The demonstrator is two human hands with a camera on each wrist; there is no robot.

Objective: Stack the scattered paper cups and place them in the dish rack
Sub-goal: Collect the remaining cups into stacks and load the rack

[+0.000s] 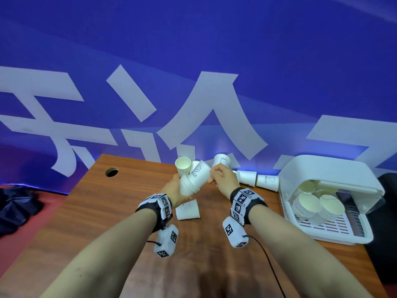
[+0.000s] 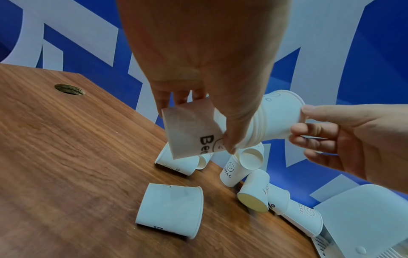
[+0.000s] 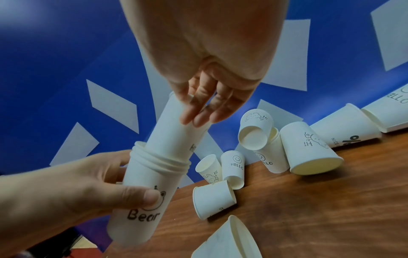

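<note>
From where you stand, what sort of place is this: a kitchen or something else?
Probably a staged demo or recording setup, not a kitchen: a wooden desk with a cable hole, a blue printed banner as backdrop, and a dish rack on the desk.

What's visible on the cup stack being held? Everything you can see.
The cup stack is white paper cups nested together, several rolled rims bunched mid-length, "Bear" and a bear face printed on the outer cup. It is held tilted above the wooden table. The left hand grips the outer cup; the right hand holds the topmost cup, partly inserted.
</note>
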